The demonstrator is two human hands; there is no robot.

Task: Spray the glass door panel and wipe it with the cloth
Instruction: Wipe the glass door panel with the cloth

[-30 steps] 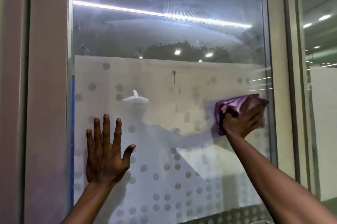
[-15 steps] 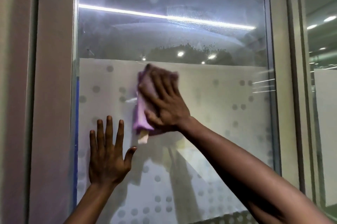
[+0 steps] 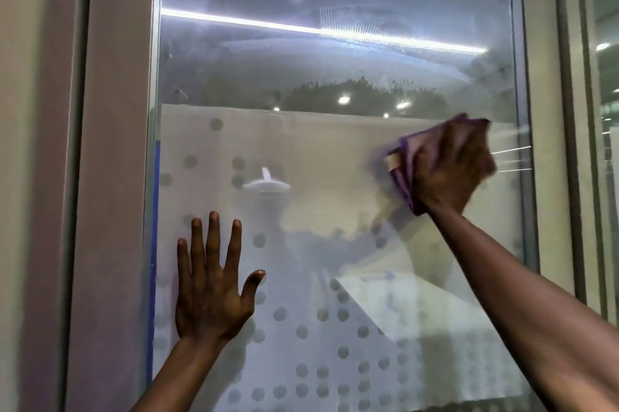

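Wiping: my right hand (image 3: pixel 445 170) grips the cloth (image 3: pixel 402 173) on the glass (image 3: pixel 335 60); left hand (image 3: pixel 211 294) flat, braced; next, the misted top.

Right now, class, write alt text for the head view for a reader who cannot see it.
A right hand presses a purple cloth against a frosted, dotted glass door panel near its right edge. The left hand lies flat on the glass, lower left.

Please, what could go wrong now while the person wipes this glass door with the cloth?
1. The left hand lies flat on the glass door panel, so it may leave fresh prints on the frosted part.
2. The right hand holds the purple cloth close to the right frame; the knuckles could knock it.
3. Droplets and haze above may dry into streaks.
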